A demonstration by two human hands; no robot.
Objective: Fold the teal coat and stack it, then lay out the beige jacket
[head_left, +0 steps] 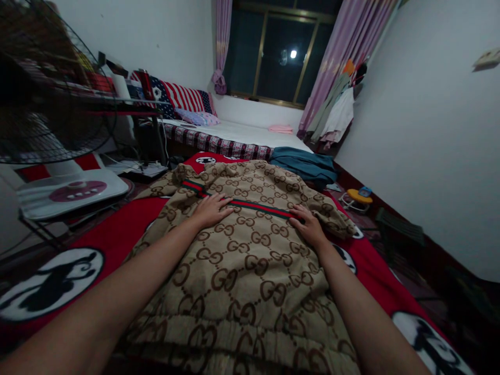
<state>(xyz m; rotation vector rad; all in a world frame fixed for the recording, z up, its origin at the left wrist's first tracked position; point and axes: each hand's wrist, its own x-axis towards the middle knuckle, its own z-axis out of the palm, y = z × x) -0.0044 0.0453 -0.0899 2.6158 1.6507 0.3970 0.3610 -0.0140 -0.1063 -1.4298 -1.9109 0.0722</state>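
A tan jacket with a brown letter pattern lies spread out on a red blanket, its hem nearest me and its sleeves out to both sides. A green and red stripe runs across it. My left hand rests flat on the jacket at the left part of the stripe, fingers stretched out. Near the stripe's right end, my right hand lies on the cloth with its fingers apart. Neither hand grips the fabric.
A dark teal garment lies beyond the jacket, before a bed under the window. To the left stand a fan and a white folding chair. A yellow stool is on the floor at right.
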